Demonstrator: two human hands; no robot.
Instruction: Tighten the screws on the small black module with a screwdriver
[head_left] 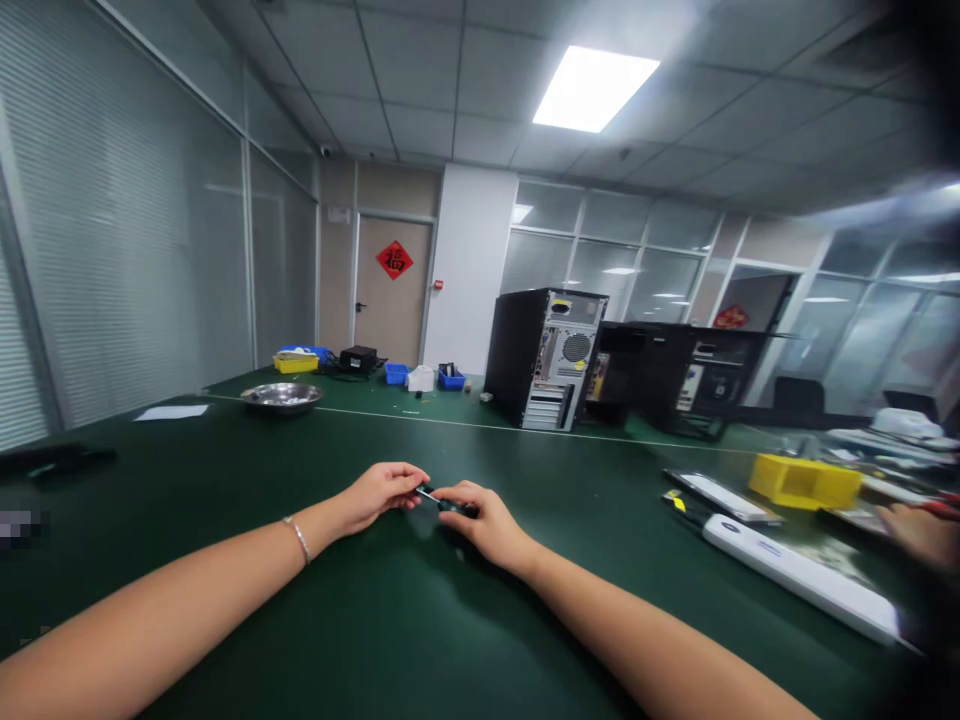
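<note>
We have a slim screwdriver-like tool [456, 508] over the middle of the green surface [360, 630]. Its long axis runs crosswise, the metal shaft pointing left and slightly away from us. Our right hand [484, 522] is closed round the dark handle, thumb against fingers. Our left hand [390, 495] pinches a small dark part [424, 489] at the shaft's tip; we cannot tell what it is.

Around our hands the surface spreads wide, running out of view at the bottom, with a pale seam crossing it farther off. To the right, well apart, lie a white power strip [799, 575] and a yellow bin [806, 482], near another person's hand [926, 532]. Beyond the seam stands a computer tower [551, 360]; far left sits a metal bowl [281, 398].
</note>
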